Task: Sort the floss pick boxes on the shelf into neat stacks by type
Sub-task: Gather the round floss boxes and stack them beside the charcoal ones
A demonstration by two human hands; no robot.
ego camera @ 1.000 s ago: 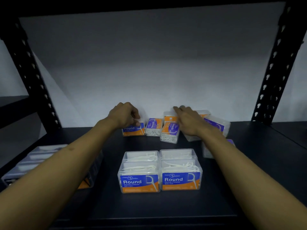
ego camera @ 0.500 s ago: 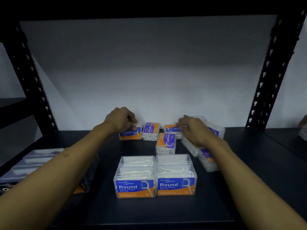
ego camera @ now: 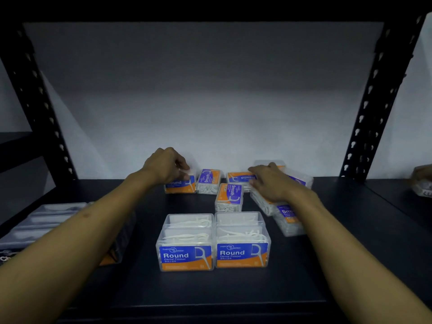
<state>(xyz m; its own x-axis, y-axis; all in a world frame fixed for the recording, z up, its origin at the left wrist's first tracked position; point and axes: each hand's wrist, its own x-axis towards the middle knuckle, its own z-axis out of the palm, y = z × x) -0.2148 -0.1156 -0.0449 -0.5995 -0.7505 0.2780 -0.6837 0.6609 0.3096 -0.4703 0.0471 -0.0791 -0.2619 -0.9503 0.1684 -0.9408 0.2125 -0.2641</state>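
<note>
Clear floss pick boxes with blue and orange labels lie on a dark shelf (ego camera: 140, 288). Two Round stacks (ego camera: 185, 253) (ego camera: 242, 251) stand side by side at the front centre. My left hand (ego camera: 167, 167) grips a Round box (ego camera: 180, 187) at the back. Beside it stands a Smooth box (ego camera: 208, 181), and another Smooth box (ego camera: 230, 197) sits nearer. My right hand (ego camera: 268, 183) rests with curled fingers on an upside-down Round box (ego camera: 240, 178) and a tilted box (ego camera: 261, 202) under the palm. A Smooth box (ego camera: 288, 218) lies partly under my right forearm.
A row of boxes (ego camera: 46, 220) lies at the left, partly behind my left forearm. Black perforated uprights (ego camera: 44, 113) (ego camera: 371, 108) frame the shelf, with a white wall behind. Something pale (ego camera: 423, 181) sits on the neighbouring shelf at far right.
The view has tilted so the boxes sit lower in frame. My right hand has drawn back from the Smooth box near the middle onto the boxes at the back right. My left hand stays on its box.
</note>
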